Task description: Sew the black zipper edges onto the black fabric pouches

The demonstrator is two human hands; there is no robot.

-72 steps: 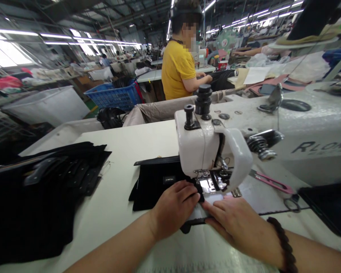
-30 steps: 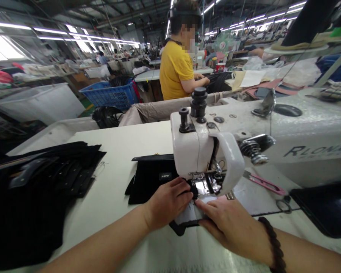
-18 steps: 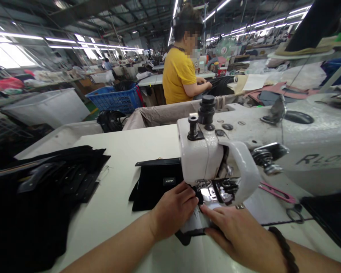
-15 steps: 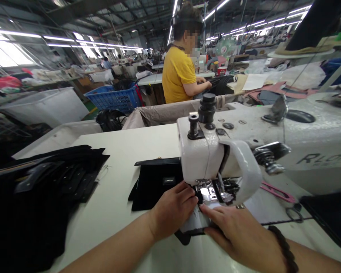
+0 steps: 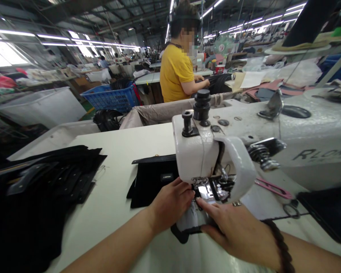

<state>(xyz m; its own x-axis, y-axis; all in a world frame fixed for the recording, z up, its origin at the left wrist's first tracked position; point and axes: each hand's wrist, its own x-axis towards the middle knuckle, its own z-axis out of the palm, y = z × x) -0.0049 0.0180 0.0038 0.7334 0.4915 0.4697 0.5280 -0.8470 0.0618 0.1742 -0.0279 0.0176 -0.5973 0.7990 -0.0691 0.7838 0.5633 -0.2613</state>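
Observation:
A black fabric piece (image 5: 150, 185) with a small label lies under the head of a white sewing machine (image 5: 193, 155). Its near part shows a grey face and a black edge (image 5: 182, 235). My left hand (image 5: 172, 201) is closed on the piece just left of the presser foot (image 5: 216, 189), fingers curled together. From the other side, my right hand (image 5: 233, 223) rests with its index finger stretched to the work by the foot and its thumb apart at the near edge. The needle point is hard to make out.
Black fabric pieces (image 5: 31, 204) are stacked at the left of the white table (image 5: 125, 140). Pink thread snips (image 5: 272, 188) and a dark flat object (image 5: 326, 214) lie at right. Beyond stand a blue crate (image 5: 110, 98) and a person in a yellow shirt (image 5: 174, 72).
The whole view has shifted slightly, with the machine and table a little further left. Both hands keep nearly the same place at the presser foot.

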